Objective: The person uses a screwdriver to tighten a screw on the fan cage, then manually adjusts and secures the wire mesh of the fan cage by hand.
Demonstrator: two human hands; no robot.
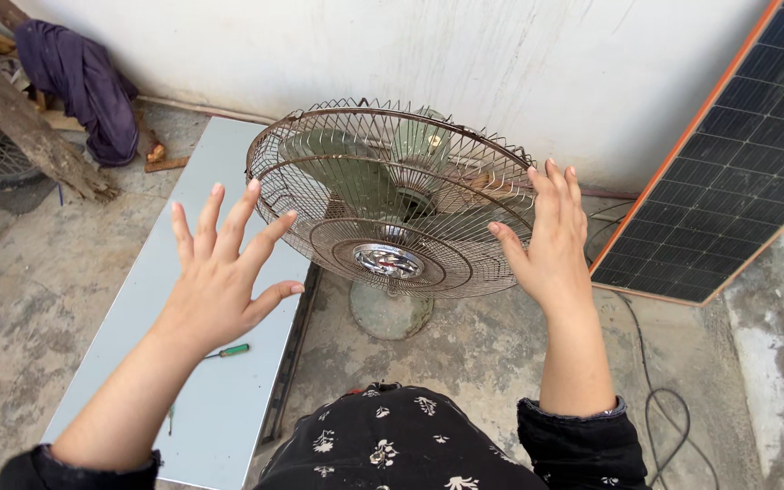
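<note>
You are reaching for the fan [390,204], which stands on the floor before you. Your left hand [219,272] and right hand [550,240] are spread wide, empty, flanking its grille. Next, I judge, both palms must close evenly on the rim.

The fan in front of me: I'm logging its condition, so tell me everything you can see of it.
The fan is a pedestal or table type with a round, rusty brown wire cage, pale green blades behind it and a shiny chrome hub cap at the centre. It stands on a round, dull base on the concrete floor, head tilted back so the cage faces up. The right hand is at the cage's right rim; the left hand is spread open beside its left edge, apparently not touching it.
</note>
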